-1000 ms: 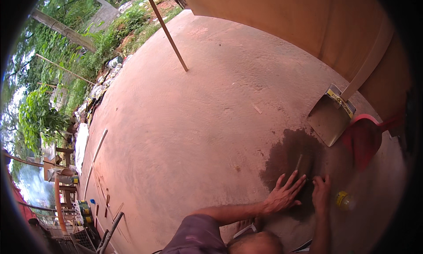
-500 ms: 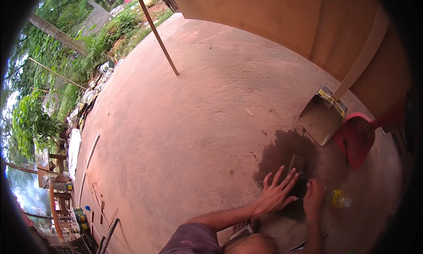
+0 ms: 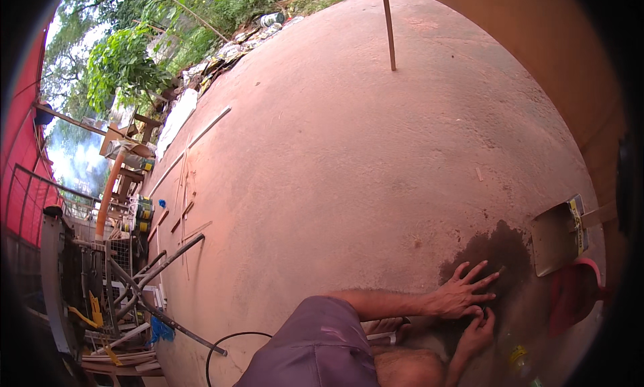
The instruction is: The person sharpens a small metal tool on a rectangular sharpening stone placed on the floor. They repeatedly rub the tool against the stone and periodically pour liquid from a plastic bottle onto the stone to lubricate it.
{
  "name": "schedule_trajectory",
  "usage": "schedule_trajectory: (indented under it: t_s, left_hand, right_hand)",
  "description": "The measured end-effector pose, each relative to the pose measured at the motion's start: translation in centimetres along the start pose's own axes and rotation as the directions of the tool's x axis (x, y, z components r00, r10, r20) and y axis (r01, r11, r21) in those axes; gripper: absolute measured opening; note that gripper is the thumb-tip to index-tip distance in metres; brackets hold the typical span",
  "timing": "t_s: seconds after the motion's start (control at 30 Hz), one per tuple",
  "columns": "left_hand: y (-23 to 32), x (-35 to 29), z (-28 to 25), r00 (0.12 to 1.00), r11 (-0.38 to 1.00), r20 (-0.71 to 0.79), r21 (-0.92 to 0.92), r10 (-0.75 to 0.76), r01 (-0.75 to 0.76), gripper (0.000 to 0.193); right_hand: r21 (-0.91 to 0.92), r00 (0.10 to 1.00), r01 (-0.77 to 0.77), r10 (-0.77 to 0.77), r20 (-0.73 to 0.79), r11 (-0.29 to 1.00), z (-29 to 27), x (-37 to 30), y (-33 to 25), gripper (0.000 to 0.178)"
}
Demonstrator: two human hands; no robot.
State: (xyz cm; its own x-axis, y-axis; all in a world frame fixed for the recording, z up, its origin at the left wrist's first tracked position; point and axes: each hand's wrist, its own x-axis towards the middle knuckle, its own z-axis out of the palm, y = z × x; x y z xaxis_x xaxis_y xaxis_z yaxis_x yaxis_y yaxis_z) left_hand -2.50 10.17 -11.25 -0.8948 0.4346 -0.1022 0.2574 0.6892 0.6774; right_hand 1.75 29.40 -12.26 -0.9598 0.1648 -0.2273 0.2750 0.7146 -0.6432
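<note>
Over the dark wet patch (image 3: 500,246) at the lower right, my left hand (image 3: 463,294) lies palm down with its fingers spread. Just below it is my right hand (image 3: 477,333), its fingers bent together close to the left thumb. Whatever the right fingers may hold is hidden. A clear bottle with a yellow label (image 3: 519,357) is to the right of my right hand, near the lower edge.
A metal shovel (image 3: 553,243) and a red shovel-like scoop (image 3: 575,296) lie right of the patch. Metal tubing (image 3: 161,313), wood strips and tins crowd the left. One pole (image 3: 389,31) meets the concrete floor (image 3: 335,159) farther off.
The view has swung left, so floor things appear farther right. My right hand has come closer to the left thumb. A flat rectangular piece by my left fingers no longer shows clearly.
</note>
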Motion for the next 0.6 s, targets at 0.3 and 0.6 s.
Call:
schedule_trajectory:
  t_s: [0.3, 0.6]
  left_hand:
    - [-0.4, -0.4, 1.4, 0.997, 0.994, -0.081, -0.110, -0.012, 0.003, 0.065]
    - [-0.3, 1.0, 0.7, 0.999, 0.997, -0.041, 0.083, 0.000, 0.003, 0.062]
  right_hand:
    - [0.062, 0.997, -0.071, 0.073, -0.033, 0.996, 0.3, -0.7, -2.0, 0.034]
    - [0.184, 0.992, -0.013, 0.035, -0.118, 0.983, 0.3, 0.4, -3.0, 0.022]
